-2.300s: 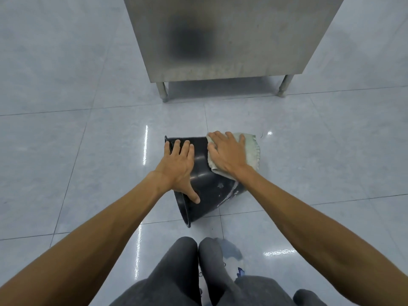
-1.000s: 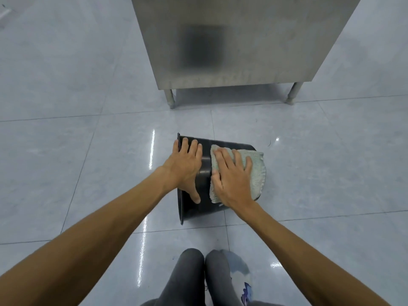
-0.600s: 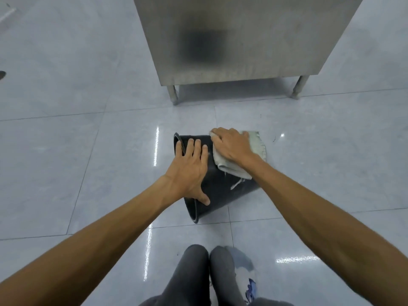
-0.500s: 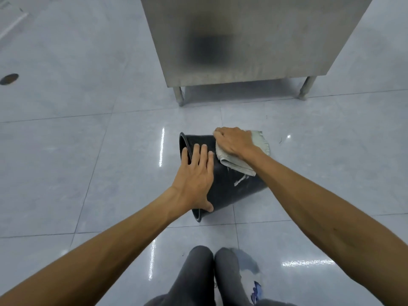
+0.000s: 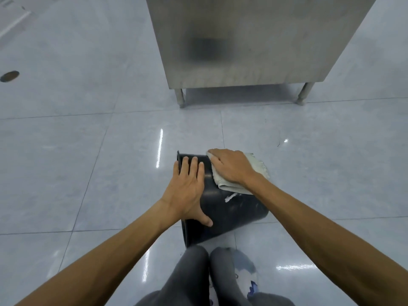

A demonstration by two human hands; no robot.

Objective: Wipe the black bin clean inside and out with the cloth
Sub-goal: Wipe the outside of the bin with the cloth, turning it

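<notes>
Bin [image 5: 229, 215] on its side under both hands, cloth [image 5: 259, 167] under right.

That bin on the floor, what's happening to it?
A person is cleaning it. The black bin lies on its side on the tiled floor, its open end to the left. The left hand lies flat on it near the rim, steadying it. The right hand presses a cloth against the outside wall. A pale smear shows on the wall just below the cloth.
</notes>
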